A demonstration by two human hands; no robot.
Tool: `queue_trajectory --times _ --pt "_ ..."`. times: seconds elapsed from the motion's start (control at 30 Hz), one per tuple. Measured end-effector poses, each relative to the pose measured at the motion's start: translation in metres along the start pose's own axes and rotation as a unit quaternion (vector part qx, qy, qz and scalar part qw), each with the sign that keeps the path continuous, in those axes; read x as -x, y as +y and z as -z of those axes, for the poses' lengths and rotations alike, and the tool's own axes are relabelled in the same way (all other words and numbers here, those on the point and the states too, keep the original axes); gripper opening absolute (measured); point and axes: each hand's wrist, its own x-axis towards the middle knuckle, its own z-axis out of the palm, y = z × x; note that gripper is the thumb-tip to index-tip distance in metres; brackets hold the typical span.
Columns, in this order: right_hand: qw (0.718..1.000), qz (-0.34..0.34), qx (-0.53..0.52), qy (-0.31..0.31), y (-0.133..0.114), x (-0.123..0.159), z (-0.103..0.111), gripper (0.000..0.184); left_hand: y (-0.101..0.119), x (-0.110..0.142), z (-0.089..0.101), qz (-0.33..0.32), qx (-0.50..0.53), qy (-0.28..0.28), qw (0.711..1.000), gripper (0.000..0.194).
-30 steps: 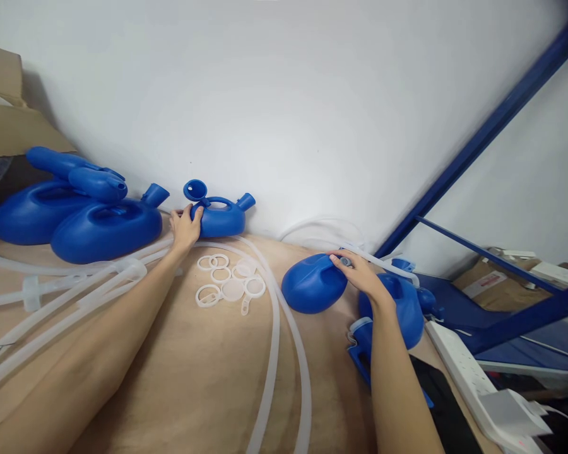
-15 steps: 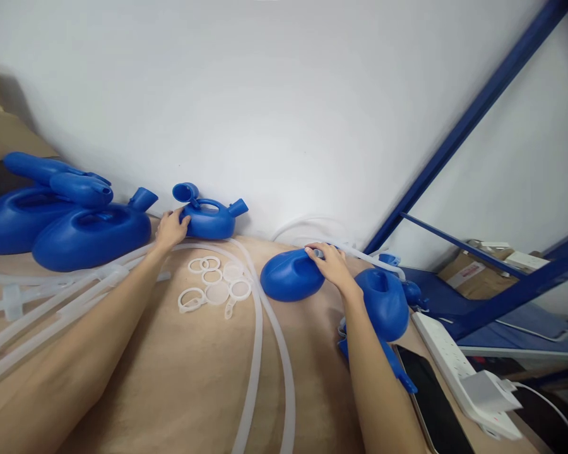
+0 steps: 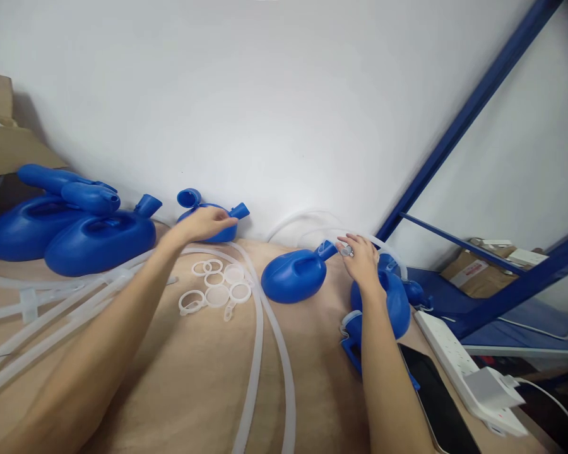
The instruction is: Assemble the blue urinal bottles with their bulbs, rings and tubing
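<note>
My left hand (image 3: 211,222) reaches over a blue urinal bottle (image 3: 220,236) by the wall, its fingers stretched towards the bottle's spout. Part of that bottle's handle is hidden behind the hand. My right hand (image 3: 361,257) is closed on a small clear plastic piece (image 3: 346,250), round at its visible end, perhaps the end of a tube. Just left of this hand, apart from it, another blue urinal bottle (image 3: 293,277) lies on the table with its spout pointing right. Beneath my right wrist is a further blue bottle (image 3: 398,309), partly covered by the arm.
White rings and discs (image 3: 216,295) lie mid-table beside long translucent tubes (image 3: 255,378). Several blue bottles (image 3: 99,246) are piled at left, near a cardboard box (image 3: 23,148). A phone (image 3: 438,397), a power strip (image 3: 445,353) and a blue metal frame (image 3: 468,120) are at right.
My left hand has moved right, from the bottle's left end to over its top. My right hand has left the middle bottle's spout and moved right with the clear piece.
</note>
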Motion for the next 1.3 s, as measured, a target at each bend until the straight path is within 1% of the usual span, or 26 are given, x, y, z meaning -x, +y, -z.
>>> queue_trajectory --times 0.03,0.07,0.1,0.17,0.23,0.27,0.33,0.4,0.43,0.5,0.57,0.6,0.63,0.73,0.83,0.9,0.97,1.03,1.07,1.13,1.2,1.23,1.3 --pt "1.000 -0.015 0.004 0.000 0.006 0.001 -0.002 0.041 0.017 0.006 -0.013 -0.040 0.012 -0.025 0.999 0.053" --pt "1.000 -0.026 0.003 -0.004 0.010 0.003 -0.004 0.043 0.034 0.013 -0.030 -0.103 0.034 -0.050 0.993 0.057" --pt "0.999 -0.032 0.001 -0.010 0.014 0.004 -0.007 0.045 0.049 0.020 -0.049 -0.150 0.047 -0.064 0.985 0.064" --pt "0.999 -0.034 -0.004 -0.027 0.020 0.006 -0.014 0.047 0.072 0.035 -0.088 -0.186 0.051 -0.079 0.978 0.072" --pt "0.998 -0.020 -0.013 -0.052 0.023 0.007 -0.020 0.047 0.082 0.045 -0.119 -0.209 0.054 -0.098 0.972 0.069" --pt "0.998 -0.009 -0.018 -0.065 0.024 0.007 -0.022 0.047 0.082 0.048 -0.129 -0.212 0.056 -0.105 0.970 0.067" --pt "0.996 0.011 -0.028 -0.087 0.024 0.007 -0.024 0.049 0.077 0.047 -0.139 -0.220 0.061 -0.118 0.966 0.057" --pt "0.994 0.025 -0.035 -0.104 0.022 0.007 -0.025 0.049 0.068 0.042 -0.138 -0.233 0.067 -0.132 0.961 0.050" --pt "0.993 0.029 -0.039 -0.110 0.020 0.007 -0.026 0.049 0.064 0.040 -0.135 -0.242 0.069 -0.141 0.957 0.051" --pt "0.991 0.029 -0.048 -0.118 0.015 0.007 -0.027 0.050 0.059 0.036 -0.130 -0.257 0.068 -0.157 0.951 0.064" --pt "0.991 0.024 -0.062 -0.118 0.009 0.008 -0.029 0.051 0.061 0.036 -0.128 -0.264 0.061 -0.166 0.948 0.079" --pt "0.990 0.022 -0.072 -0.116 0.006 0.008 -0.029 0.051 0.064 0.038 -0.128 -0.266 0.056 -0.169 0.947 0.082" --pt "0.990 0.019 -0.083 -0.112 0.003 0.007 -0.029 0.051 0.068 0.041 -0.129 -0.268 0.052 -0.171 0.947 0.081" --pt "0.990 -0.005 -0.117 -0.081 -0.001 0.005 -0.026 0.052 0.086 0.056 -0.132 -0.286 0.044 -0.177 0.941 0.068" --pt "0.986 -0.066 -0.148 -0.051 -0.004 0.002 -0.021 0.052 0.108 0.081 -0.133 -0.340 0.025 -0.175 0.924 0.060" --pt "0.976 -0.110 -0.179 -0.057 -0.010 0.001 -0.019 0.042 0.121 0.100 -0.132 -0.374 0.011 -0.178 0.910 0.061" --pt "0.960 -0.147 -0.224 -0.083 -0.019 0.000 -0.019 0.033 0.131 0.115 -0.130 -0.391 0.007 -0.198 0.899 0.071" --pt "0.936 -0.181 -0.278 -0.118 -0.029 -0.001 -0.017 0.030 0.136 0.123 -0.127 -0.399 0.024 -0.237 0.885 0.081" --pt "0.921 -0.201 -0.304 -0.135 -0.033 -0.001 -0.016 0.031 0.136 0.124 -0.126 -0.404 0.043 -0.262 0.875 0.083" --pt "0.890 -0.238 -0.353 -0.165 -0.041 -0.001 -0.011 0.034 0.132 0.120 -0.123 -0.409 0.096 -0.317 0.850 0.078" --pt "0.858 -0.266 -0.395 -0.190 -0.046 -0.002 -0.002 0.042 0.127 0.113 -0.120 -0.408 0.145 -0.373 0.820 0.064" --pt "0.844 -0.276 -0.413 -0.201 -0.047 -0.002 0.002 0.045 0.125 0.110 -0.118 -0.406 0.162 -0.399 0.806 0.059" --pt "0.818 -0.288 -0.445 -0.224 -0.052 -0.001 0.011 0.046 0.124 0.108 -0.115 -0.400 0.173 -0.438 0.786 0.052"
